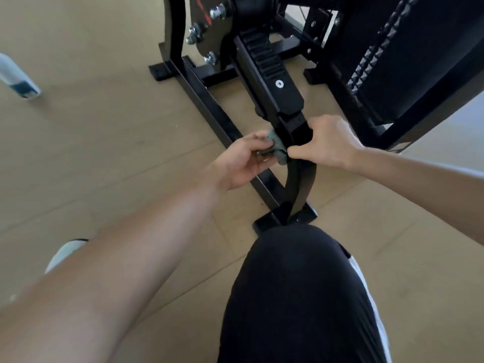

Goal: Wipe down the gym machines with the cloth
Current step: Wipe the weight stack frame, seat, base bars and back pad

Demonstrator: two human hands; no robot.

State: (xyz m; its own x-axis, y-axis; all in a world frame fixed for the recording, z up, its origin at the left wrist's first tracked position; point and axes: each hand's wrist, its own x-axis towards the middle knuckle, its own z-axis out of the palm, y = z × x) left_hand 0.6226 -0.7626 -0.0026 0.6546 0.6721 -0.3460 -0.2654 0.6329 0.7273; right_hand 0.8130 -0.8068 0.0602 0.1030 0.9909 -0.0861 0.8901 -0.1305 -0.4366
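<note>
The tan tiled floor (104, 142) fills the view. The black gym machine (199, 100) stands on it, its base rail running diagonally from a foot plate at upper left to a foot plate just ahead of the person's knee (293, 297). A dark panel with a studded edge (392, 61) occupies the upper right. A central arm (272, 82), ribbed on top and carrying one silver screw, slopes down from the machine's hub to a curved upright above the near foot plate. The knee, in dark fabric, sits at bottom centre.

Both bare forearms reach forward to the lower end of the central arm. The right grip (327, 142) is clenched around the square tube of this arm, thumb tip next to the cloth. The left grip (243, 163) grasps the cloth (279, 150), fingers curled round it and pressing it against the left face of the same tube.

The cloth is grey-green, bunched, and lies between the two grips, touching the tube.

A white bottle (18, 77) with a dark label is at the left edge, well apart from the machine. A white shoe toe (65, 254) shows at lower left.
</note>
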